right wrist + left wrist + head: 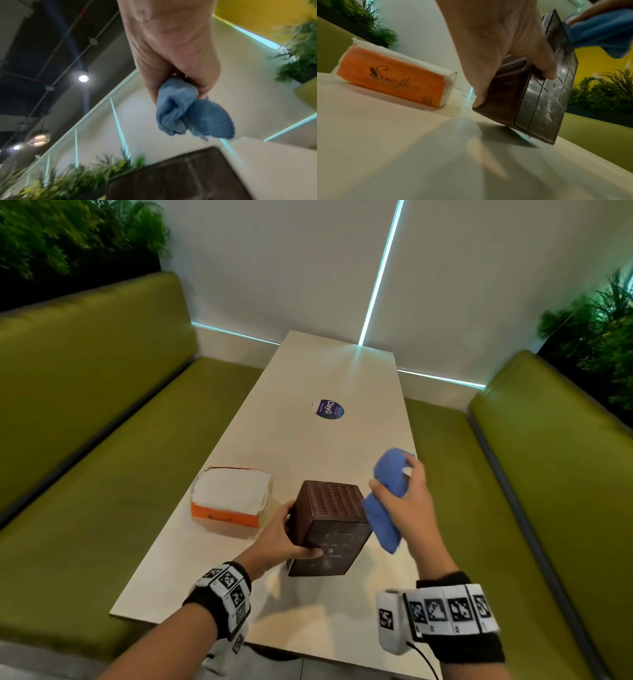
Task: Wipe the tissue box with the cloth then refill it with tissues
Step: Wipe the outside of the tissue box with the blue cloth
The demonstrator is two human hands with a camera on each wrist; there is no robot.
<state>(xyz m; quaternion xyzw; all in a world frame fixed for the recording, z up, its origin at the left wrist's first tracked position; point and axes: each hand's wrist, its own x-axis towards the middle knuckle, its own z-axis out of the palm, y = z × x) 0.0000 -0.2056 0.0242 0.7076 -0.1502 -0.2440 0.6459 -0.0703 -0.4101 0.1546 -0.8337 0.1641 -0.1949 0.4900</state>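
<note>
Fingers of the left hand [277, 537] curl round the brown tissue box [329, 525], tilting it on its lower edge near the middle of the table [342, 378]. At the box's three o'clock, the right hand [407, 505] grips a bunched blue cloth [385, 498] against its side. An orange tissue pack [231, 496] lies at the box's nine o'clock.

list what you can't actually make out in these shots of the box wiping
- Tissue box opening: no view shows it, so empty or full is unknown.
- Cloth against the box: in the head view the right hand covers where they meet; touching or apart is unclear.
- Left hand fingers: the box hides them in the left wrist view.
- Tissue pack: small print blurred.
- Right wrist view: the box is smeared and cut by the bottom edge.
</note>
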